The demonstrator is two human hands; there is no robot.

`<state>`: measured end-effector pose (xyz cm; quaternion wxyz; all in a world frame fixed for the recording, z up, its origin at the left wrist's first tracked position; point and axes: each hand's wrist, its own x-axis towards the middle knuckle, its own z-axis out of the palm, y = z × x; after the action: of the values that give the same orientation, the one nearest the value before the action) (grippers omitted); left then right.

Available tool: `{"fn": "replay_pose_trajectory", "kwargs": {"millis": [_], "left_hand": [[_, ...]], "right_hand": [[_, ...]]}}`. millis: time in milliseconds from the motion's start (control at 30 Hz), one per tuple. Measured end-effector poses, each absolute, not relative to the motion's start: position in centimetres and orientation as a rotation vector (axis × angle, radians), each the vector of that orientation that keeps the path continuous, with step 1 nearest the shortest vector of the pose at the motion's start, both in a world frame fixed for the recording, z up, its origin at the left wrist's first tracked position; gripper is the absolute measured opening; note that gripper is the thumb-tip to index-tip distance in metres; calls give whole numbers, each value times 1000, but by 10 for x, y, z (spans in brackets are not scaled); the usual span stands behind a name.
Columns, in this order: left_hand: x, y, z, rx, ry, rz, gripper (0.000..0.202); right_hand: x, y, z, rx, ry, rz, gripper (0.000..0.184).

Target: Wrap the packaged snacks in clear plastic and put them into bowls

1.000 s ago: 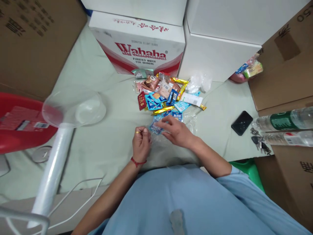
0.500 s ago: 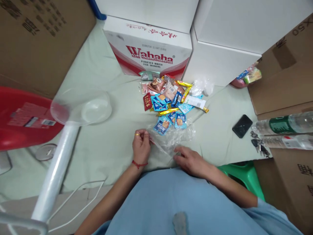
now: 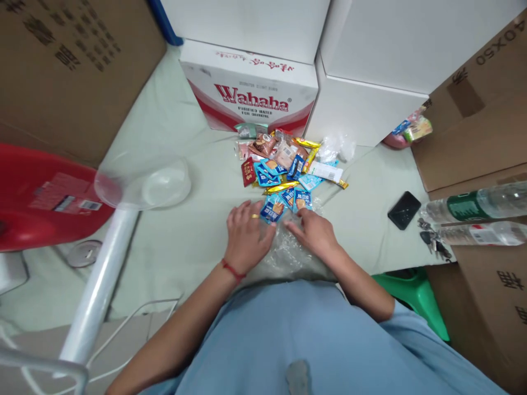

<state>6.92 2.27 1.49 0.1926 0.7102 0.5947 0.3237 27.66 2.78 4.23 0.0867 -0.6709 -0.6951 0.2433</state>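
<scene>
My left hand (image 3: 248, 233), with a ring and a red wrist string, lies palm down at the near left edge of a pile of snack packets (image 3: 284, 159). Its fingers are spread, close beside a light-blue packet (image 3: 272, 210). Opposite it, my right hand (image 3: 315, 233) is open too, fingers reaching to another blue packet (image 3: 303, 198); whether they touch it I cannot tell. Between and below both hands spreads a crumpled clear plastic bag (image 3: 288, 255). Brown, yellow, red and blue wrappers make up the pile.
Behind the pile stands a Wahaha water carton (image 3: 251, 101). Leftward are a clear plastic bowl (image 3: 144, 181), a roll of film (image 3: 102, 285) and a red stool (image 3: 41, 197). To the right lie a phone (image 3: 404, 210), keys (image 3: 434, 244) and a plastic bottle (image 3: 477, 204).
Both hands have moved forward to the near packets. My left hand has let go of the clear bag and spread its fingers. The bag now lies closer to my body.
</scene>
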Motion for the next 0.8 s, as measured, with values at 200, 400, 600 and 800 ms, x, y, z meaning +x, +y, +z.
{"fn": "replay_pose_trajectory", "kwargs": {"millis": [200, 400, 600, 800], "left_hand": [[80, 38, -8, 1719, 1553, 900, 19], [50, 5, -5, 1263, 1765, 1142, 19], [37, -11, -10, 1345, 1842, 963, 23], [40, -10, 15, 2134, 1815, 1094, 29]], "right_hand": [[290, 28, 29, -1664, -1986, 834, 11], [347, -13, 21, -1692, -1400, 905, 22], [366, -26, -5, -1794, -1185, 1073, 27], [366, -14, 1, -1713, -1168, 1186, 25]]}}
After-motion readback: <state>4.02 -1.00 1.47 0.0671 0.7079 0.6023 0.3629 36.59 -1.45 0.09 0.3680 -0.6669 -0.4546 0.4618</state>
